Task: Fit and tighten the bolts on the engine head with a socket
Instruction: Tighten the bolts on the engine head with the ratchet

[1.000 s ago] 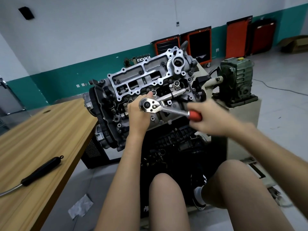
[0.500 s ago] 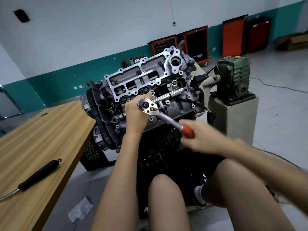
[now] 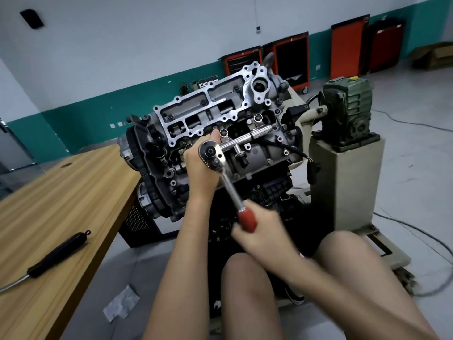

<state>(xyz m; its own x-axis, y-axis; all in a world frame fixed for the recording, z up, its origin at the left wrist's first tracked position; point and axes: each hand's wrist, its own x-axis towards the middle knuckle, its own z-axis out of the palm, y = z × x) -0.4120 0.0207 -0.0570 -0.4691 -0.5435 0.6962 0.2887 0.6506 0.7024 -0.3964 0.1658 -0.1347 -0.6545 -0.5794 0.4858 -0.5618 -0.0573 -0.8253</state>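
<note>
The grey engine head (image 3: 210, 119) sits tilted on its stand in the middle of the view, with bolts in several of its holes. A chrome ratchet wrench (image 3: 229, 186) with a red handle has its round head against the engine's lower left part. My left hand (image 3: 199, 165) is curled around the ratchet head from the left, hiding the socket and bolt beneath. My right hand (image 3: 263, 233) grips the red handle, which points down and to the right. A second chrome rod (image 3: 247, 138) lies across the engine just above the ratchet head.
A wooden table (image 3: 63, 204) stands to the left with a black-handled tool (image 3: 57, 253) lying on it. A green gearbox (image 3: 348, 114) sits on a beige pedestal at right. My knees are below the engine. Red tool cabinets (image 3: 291, 62) line the far wall; cables cross the floor.
My right hand has swung the ratchet handle clockwise, from pointing right to pointing steeply down. My left hand stays on the ratchet head.
</note>
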